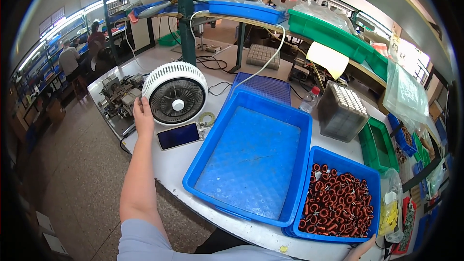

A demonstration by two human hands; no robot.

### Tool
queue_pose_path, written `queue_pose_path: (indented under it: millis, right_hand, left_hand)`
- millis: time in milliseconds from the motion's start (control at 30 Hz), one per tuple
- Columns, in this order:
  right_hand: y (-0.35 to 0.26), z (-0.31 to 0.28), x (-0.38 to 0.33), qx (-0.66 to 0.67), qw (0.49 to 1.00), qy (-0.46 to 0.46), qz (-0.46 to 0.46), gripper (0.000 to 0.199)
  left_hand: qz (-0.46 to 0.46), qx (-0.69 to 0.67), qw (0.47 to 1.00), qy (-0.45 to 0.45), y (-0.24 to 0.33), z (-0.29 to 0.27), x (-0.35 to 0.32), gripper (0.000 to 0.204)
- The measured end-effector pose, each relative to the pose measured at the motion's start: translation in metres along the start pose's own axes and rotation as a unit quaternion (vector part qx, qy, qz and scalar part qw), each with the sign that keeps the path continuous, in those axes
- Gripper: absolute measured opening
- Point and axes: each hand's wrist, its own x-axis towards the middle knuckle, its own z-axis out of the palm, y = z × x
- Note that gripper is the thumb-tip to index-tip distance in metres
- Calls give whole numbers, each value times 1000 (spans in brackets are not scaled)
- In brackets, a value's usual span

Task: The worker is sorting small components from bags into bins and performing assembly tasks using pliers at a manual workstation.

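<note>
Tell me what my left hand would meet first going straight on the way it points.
Most likely the white electric fan: your left hand sits right at its left side, perhaps touching. Depth is unclear, so the metal mechanism beside it could come first.

Left hand raised, fingers extended at near-left edge of round white fan with dark grille; contact hard to tell. Left of that hand: grey metal machine. Right of it, just below fan: dark-screened phone lying flat. Farther right: large rectangular blue plastic tray.

Right hand, mostly out of sight, at near right corner of smaller blue plastic bin. Ahead of hand, inside bin: heaped copper-coloured ring coils. Just right: clear plastic bag with yellow contents.
</note>
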Motion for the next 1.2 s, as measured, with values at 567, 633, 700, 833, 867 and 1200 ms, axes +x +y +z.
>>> queue_pose_path:
  millis: [567,633,700,833,867,1200]
  right_hand:
    - [-21,-52,-1,-273,957,-22,-94,42]
    - [-25,-69,-5,-389,893,-17,-224,43]
    - [-28,-91,-6,-462,829,-87,-304,46]
    - [-22,-112,-4,-512,718,-220,-417,58]
    - [-23,-111,-3,-516,719,-215,-413,58]
    - [-16,-122,16,-510,707,-239,-428,42]
  left_hand:
    - [310,-94,882,-343,148,-42,-264,8]
    - [321,-113,866,-367,172,-42,-307,7]
    - [350,-123,825,-426,198,-41,-346,17]
    - [479,-132,674,-547,250,-25,-411,30]
    - [480,-136,669,-551,260,-21,-427,30]
    - [463,-37,642,-610,272,7,-492,31]
